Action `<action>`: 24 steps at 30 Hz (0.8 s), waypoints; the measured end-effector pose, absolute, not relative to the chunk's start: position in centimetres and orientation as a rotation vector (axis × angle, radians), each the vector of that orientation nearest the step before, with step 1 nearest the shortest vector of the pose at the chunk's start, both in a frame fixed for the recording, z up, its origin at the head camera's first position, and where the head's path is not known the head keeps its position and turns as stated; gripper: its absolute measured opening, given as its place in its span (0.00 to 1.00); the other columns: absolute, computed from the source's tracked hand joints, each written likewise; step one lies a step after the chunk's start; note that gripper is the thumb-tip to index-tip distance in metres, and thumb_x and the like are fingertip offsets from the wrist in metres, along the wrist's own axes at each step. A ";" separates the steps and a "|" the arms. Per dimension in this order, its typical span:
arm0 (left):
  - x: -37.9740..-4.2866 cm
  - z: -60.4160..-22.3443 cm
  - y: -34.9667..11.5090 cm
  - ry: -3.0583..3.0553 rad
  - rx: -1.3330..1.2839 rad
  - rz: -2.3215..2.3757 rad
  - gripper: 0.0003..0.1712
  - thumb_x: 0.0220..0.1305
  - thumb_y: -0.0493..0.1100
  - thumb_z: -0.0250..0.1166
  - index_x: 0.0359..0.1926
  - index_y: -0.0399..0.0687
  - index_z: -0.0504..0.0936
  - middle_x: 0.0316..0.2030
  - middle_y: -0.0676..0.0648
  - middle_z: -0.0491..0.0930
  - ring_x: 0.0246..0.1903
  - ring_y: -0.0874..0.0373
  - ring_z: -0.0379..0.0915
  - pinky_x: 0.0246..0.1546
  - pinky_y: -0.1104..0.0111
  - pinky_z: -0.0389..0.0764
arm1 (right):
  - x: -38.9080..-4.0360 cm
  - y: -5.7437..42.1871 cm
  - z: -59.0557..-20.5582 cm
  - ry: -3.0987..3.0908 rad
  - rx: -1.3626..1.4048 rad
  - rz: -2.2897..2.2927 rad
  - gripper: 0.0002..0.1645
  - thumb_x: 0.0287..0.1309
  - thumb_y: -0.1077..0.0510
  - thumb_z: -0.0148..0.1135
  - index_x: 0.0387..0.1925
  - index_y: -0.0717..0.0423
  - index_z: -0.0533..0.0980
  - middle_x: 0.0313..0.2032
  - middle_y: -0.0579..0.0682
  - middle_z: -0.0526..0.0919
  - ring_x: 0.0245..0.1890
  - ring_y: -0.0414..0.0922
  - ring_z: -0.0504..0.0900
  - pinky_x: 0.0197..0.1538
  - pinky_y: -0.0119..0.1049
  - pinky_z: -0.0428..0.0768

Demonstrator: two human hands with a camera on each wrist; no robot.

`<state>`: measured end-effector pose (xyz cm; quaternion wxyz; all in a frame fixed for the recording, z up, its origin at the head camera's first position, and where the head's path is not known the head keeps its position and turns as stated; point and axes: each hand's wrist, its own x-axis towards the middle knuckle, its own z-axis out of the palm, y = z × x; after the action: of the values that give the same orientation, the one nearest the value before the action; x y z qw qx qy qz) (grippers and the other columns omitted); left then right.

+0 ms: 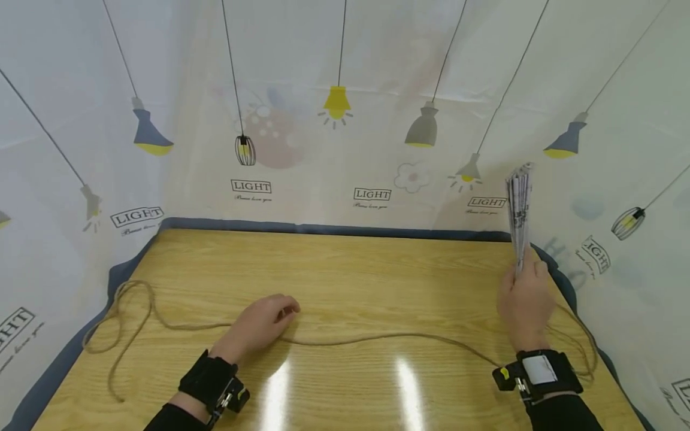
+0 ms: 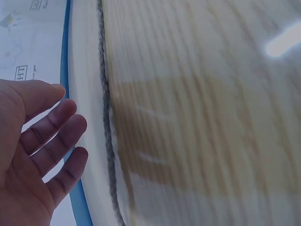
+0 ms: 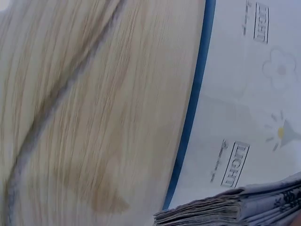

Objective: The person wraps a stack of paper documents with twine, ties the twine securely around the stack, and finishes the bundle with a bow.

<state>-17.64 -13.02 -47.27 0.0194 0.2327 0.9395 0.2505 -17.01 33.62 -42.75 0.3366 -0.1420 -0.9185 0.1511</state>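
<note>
A folded stack of newspaper [image 1: 519,209] stands upright in my right hand [image 1: 525,308], which grips its lower end at the table's right side. In the right wrist view the layered edges of the newspaper [image 3: 225,207] fill the lower right corner. My left hand [image 1: 260,323] is held over the middle left of the table, fingers loosely bent and holding nothing. Beneath it runs a long brown rope [image 1: 377,337], stretched across the table. The left wrist view has the left hand's fingers [image 2: 63,134] apart from the rope [image 2: 107,113].
Loose loops of the rope lie at the left of the wooden table [image 1: 334,275], and more coils sit by the right wrist. A white cloth [image 1: 302,149] printed with lamps rises around the table, its dark blue border [image 1: 334,229] along the back edge.
</note>
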 end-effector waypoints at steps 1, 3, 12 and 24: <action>-17.6 -47.2 -12.8 2.919 0.733 0.785 0.09 0.62 0.43 0.59 0.43 0.56 0.80 0.34 0.60 0.77 0.33 0.68 0.71 0.34 0.70 0.74 | -17.0 33.1 -42.7 -2.379 -0.342 0.391 0.28 0.67 0.51 0.40 0.66 0.55 0.59 0.33 0.63 0.69 0.15 0.51 0.61 0.14 0.39 0.53; -17.6 -46.9 -12.3 2.922 0.758 0.799 0.09 0.63 0.43 0.58 0.44 0.55 0.80 0.35 0.59 0.77 0.33 0.68 0.71 0.34 0.71 0.74 | -17.0 32.0 -42.6 -2.354 -0.298 0.374 0.28 0.67 0.51 0.42 0.65 0.55 0.61 0.32 0.63 0.70 0.14 0.50 0.60 0.13 0.38 0.52; -17.7 -44.7 -7.4 2.842 0.897 1.037 0.16 0.66 0.44 0.55 0.54 0.57 0.74 0.45 0.55 0.78 0.40 0.67 0.73 0.40 0.70 0.75 | -16.7 27.9 -41.6 -2.274 -0.101 0.401 0.27 0.65 0.53 0.47 0.63 0.58 0.64 0.30 0.61 0.71 0.13 0.49 0.64 0.13 0.36 0.55; -17.4 -38.9 1.6 2.205 0.772 1.689 0.35 0.66 0.61 0.47 0.68 0.75 0.40 0.66 0.58 0.60 0.60 0.63 0.64 0.57 0.62 0.68 | -15.8 20.9 -39.9 -2.215 0.153 0.271 0.25 0.57 0.60 0.57 0.58 0.57 0.70 0.26 0.57 0.71 0.08 0.41 0.55 0.11 0.32 0.53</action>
<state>-17.42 1.62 -38.87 0.1290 0.2657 0.7585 0.5809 -15.81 20.91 -39.85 0.4371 0.0616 -0.8906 0.1091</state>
